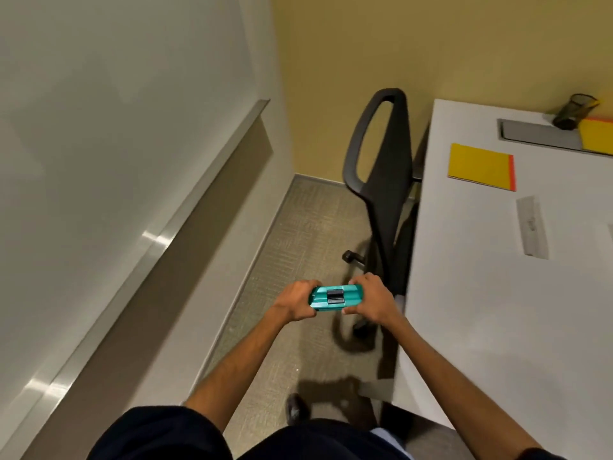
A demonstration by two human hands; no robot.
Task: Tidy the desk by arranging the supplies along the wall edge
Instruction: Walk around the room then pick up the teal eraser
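- Whiteboard (99, 127) fills the 9 to 11 o'clock part of the view, metal tray rail (159, 240) running along its lower edge.
- Yellow wall (464, 44) spans 12 to 2 o'clock; carpet floor (292, 234) lies at centre.
- White tabletop (497, 310) occupies 2 to 5 o'clock, its far edge meeting the yellow wall.
- Black office chair (381, 167) stands at 1 o'clock from centre, just beside the tabletop's left edge, backrest seen nearly side-on.
- Grey inset panel (530, 132) sits in the tabletop near the wall, 2 o'clock.
- Yellow notepad (477, 166) with an orange edge lies flat on the tabletop, nearer than the panel. A second yellow pad (598, 134) overlaps the panel's right end, cut off by the frame.
- Clear ruler (531, 227) lies flat at 3 o'clock, nearer than the notepad and apart from it.
- Black mesh pen cup (574, 111) lies tipped on its side at the wall edge, touching the panel.
- Teal stapler (335, 297), the held supply, is in the air over the floor at 6 o'clock from centre, left of the tabletop, not on it.
- Left hand (295, 302): fingers clamped round the stapler's left end.
- Right hand (368, 298): fingers clamped round its right end.
- One dark shoe (295, 408) shows on the carpet at 6 o'clock.
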